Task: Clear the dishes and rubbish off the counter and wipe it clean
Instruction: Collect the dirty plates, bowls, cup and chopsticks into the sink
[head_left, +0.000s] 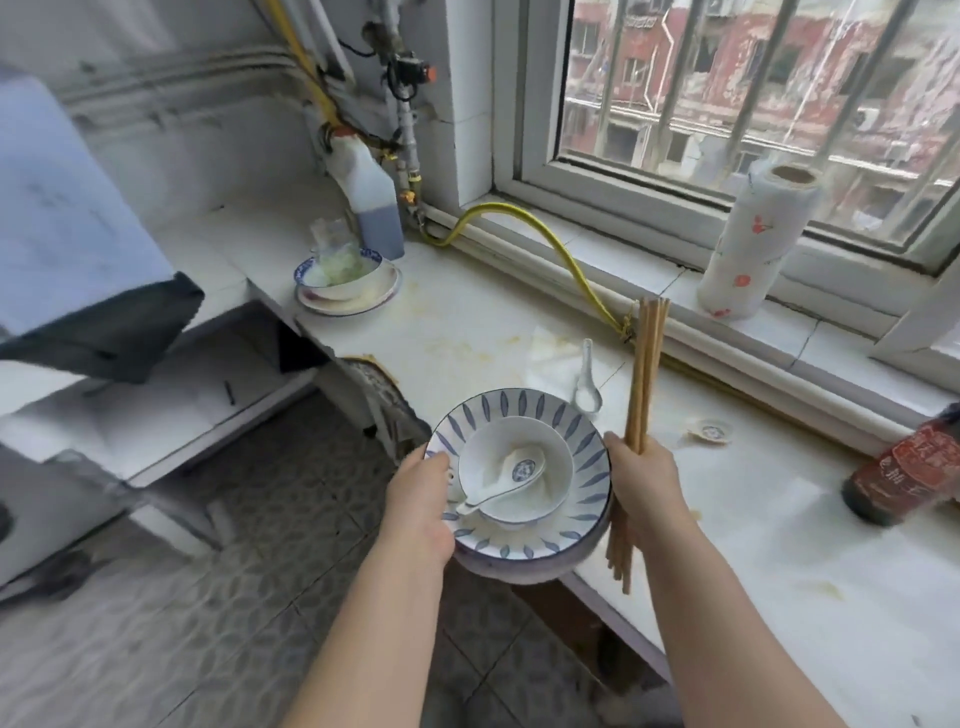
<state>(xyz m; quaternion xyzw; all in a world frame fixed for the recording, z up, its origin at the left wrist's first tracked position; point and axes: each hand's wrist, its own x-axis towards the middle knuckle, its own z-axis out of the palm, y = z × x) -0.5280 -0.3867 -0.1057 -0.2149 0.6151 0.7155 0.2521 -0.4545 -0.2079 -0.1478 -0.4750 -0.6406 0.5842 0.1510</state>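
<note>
The left hand (423, 501) grips the left rim of a blue-leaf plate (587, 467), held over the desk (467, 312) edge. In the plate sits a white bowl (550, 452), and in that bowl lies a spoon (522, 470). The right hand (647, 483) is curled round a bundle of chopsticks (647, 364), against the plate's right rim. On the stained desk lie a second spoon (588, 387) and a small dish (710, 431). A far bowl (340, 273) with pale green leftovers stands on a saucer (379, 299), beside a jug (371, 208) part full of dark liquid.
</note>
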